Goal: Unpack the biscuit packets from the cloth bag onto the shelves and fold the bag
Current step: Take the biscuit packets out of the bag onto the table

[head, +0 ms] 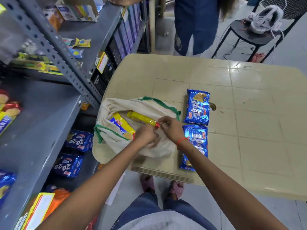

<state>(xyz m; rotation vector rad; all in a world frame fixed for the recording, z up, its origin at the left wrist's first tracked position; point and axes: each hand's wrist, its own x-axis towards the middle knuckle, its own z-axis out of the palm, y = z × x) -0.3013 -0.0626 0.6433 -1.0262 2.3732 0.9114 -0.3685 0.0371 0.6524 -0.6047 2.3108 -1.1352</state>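
a grey metal shelf unit (49, 103) fills the left side, with blue packets already lying on a lower shelf (78, 141), which suggests the unpacking is partly done. just beside it stands the beige bench (232, 100), near enough that packets can go across to the shelves without a step. the cloth bag (132, 140) lies slumped at the bench's near left corner, its green-trimmed mouth spread open so the contents show. to its right, two blue biscuit packets (197, 107) lie flat on the bench, out of the bag but not yet shelved. inside the bag sit a yellow and blue packet (122, 125) and a long yellow roll (141, 117). the right hand (169, 128) has narrow fingers pinched on the red end of that roll, likely to draw it out. the left hand (145, 136) is curled shut on the bag's cloth, probably to hold it down. a slanted shelf post (66, 63) stands between bench and shelves, and another person (196, 25) and a stool (254, 34) stand beyond the bench.
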